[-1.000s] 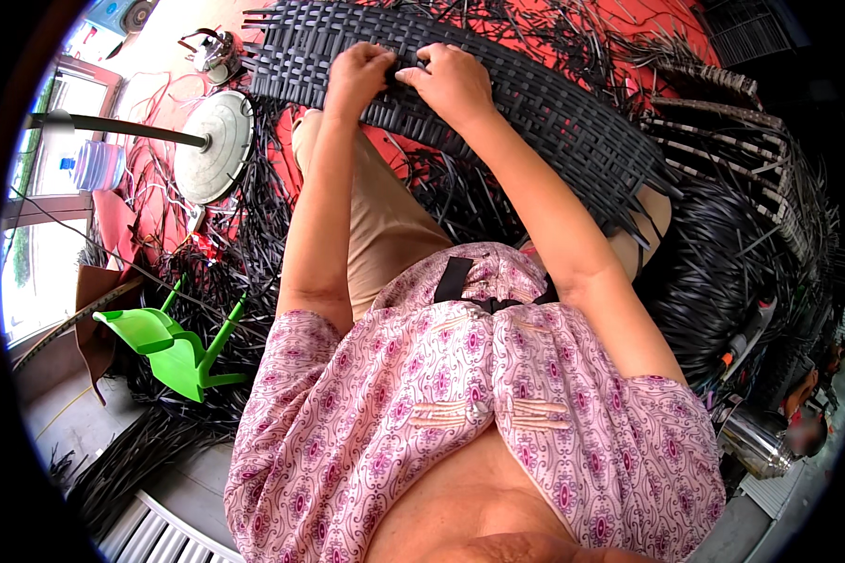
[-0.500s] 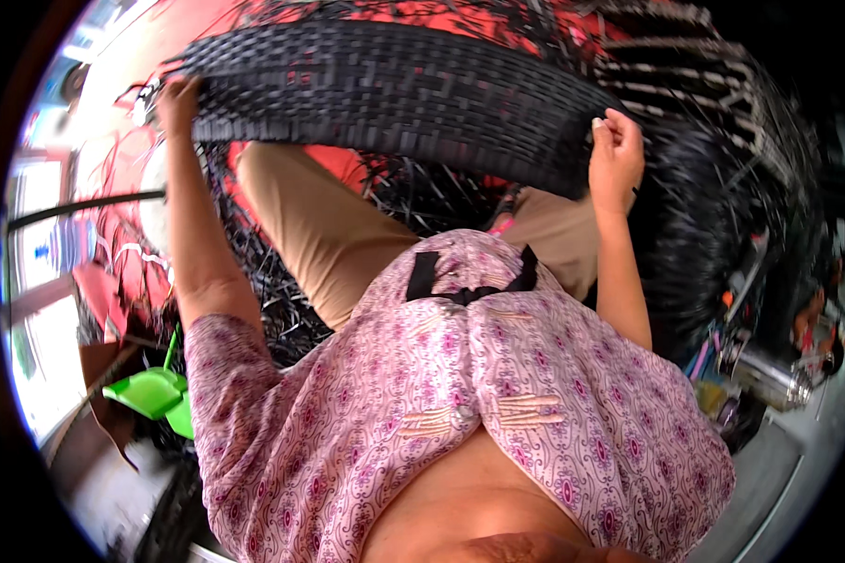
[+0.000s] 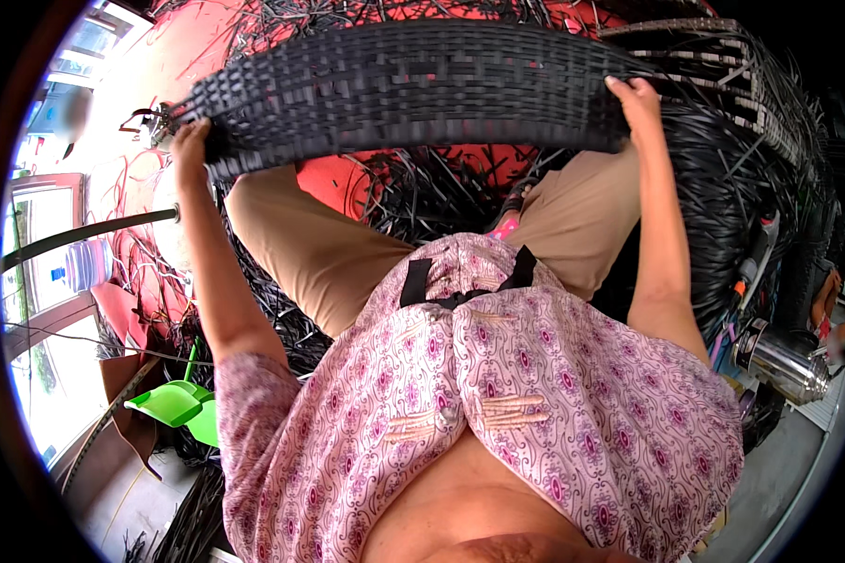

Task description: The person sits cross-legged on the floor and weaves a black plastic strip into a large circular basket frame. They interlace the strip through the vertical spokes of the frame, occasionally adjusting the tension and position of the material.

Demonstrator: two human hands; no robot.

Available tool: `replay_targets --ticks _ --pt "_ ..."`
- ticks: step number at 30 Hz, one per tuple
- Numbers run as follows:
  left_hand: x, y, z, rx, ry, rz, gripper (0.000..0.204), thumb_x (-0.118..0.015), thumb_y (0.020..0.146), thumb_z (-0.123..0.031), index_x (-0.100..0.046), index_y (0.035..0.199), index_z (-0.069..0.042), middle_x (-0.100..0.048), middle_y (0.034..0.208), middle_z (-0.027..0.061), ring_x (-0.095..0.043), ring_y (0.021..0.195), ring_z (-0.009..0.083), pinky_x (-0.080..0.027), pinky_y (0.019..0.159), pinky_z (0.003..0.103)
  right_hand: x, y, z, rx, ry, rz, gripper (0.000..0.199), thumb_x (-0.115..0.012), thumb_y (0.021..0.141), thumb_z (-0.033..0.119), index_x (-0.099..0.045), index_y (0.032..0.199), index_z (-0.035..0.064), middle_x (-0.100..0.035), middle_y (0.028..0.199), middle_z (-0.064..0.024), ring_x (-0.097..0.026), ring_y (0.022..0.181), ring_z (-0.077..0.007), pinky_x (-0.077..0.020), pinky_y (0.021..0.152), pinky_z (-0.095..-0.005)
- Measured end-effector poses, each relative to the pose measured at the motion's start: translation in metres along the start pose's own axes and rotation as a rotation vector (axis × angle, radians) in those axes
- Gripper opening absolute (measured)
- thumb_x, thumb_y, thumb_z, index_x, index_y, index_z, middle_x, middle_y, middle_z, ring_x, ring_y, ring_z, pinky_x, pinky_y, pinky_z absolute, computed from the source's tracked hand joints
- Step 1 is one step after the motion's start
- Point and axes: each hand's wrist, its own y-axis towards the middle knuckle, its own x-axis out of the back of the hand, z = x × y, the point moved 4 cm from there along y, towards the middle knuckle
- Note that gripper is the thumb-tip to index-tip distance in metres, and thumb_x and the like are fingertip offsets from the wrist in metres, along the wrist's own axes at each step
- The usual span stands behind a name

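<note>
A long black woven strip panel (image 3: 404,84) is stretched across the space above my knees, with small gaps in its weave. My left hand (image 3: 191,148) is closed on its left end, near the lower corner. At the right end, my right hand (image 3: 638,108) grips the edge with the thumb on the near face. The fingers behind the panel are partly hidden. The panel bows upward in the middle.
Loose black strips (image 3: 432,188) litter the red floor (image 3: 333,183) between my legs. To the right stand a big bundle of black strips (image 3: 723,188) and a partly woven frame (image 3: 737,70). A green dustpan (image 3: 169,402) and a metal flask (image 3: 789,361) flank me.
My right hand has moved up and slightly right, raising that end of the panel. My left hand has dropped and shifted right, so the left end sits lower.
</note>
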Motion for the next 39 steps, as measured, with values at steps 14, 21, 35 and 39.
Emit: replay_targets --ticks 14,21,35,39 --pt "-0.069 -0.253 -0.063 0.104 -0.201 0.094 0.007 -0.069 0.094 -0.01 -0.068 0.096 -0.004 -0.061 0.088 -0.0062 -0.051 0.081 0.0029 -0.04 0.08 0.02 0.113 0.086 0.007 0.008 -1.256 -0.176 0.057 -0.061 0.093 0.05 -0.063 0.125 0.0026 -0.066 0.122 -0.0171 -0.063 0.109 -0.0364 -0.0444 0.095 -0.0523" --pt "-0.073 -0.307 -0.162 -0.328 0.501 -0.277 0.011 -0.076 0.085 -0.015 -0.072 0.091 -0.007 -0.059 0.125 0.0188 -0.051 0.128 0.0314 -0.04 0.103 0.041 -0.028 -0.065 0.183 0.664 -0.625 0.195 0.05 -0.067 0.084 0.024 -0.059 0.131 0.0118 -0.058 0.131 -0.0145 -0.056 0.121 -0.0284 -0.0412 0.102 -0.04" --pt "-0.125 -0.357 -0.276 -0.711 0.192 0.253 0.014 -0.07 0.074 0.003 -0.064 0.086 -0.001 -0.067 0.083 0.0099 -0.064 0.079 0.0277 -0.049 0.081 0.038 -0.162 -0.212 0.184 1.074 0.212 0.741 0.014 -0.074 0.084 0.015 -0.071 0.09 0.0036 -0.067 0.077 -0.0096 -0.064 0.07 -0.0271 -0.0499 0.064 -0.0365" --pt "-0.162 -0.341 -0.256 -0.495 0.008 0.403 0.01 -0.07 0.081 0.0 -0.065 0.089 0.002 -0.067 0.084 0.0096 -0.064 0.079 0.0209 -0.049 0.075 0.032 -0.131 -0.202 0.16 0.939 0.085 0.678 0.011 -0.072 0.085 0.008 -0.071 0.094 0.0007 -0.067 0.078 -0.0083 -0.062 0.066 -0.0202 -0.0488 0.062 -0.0299"
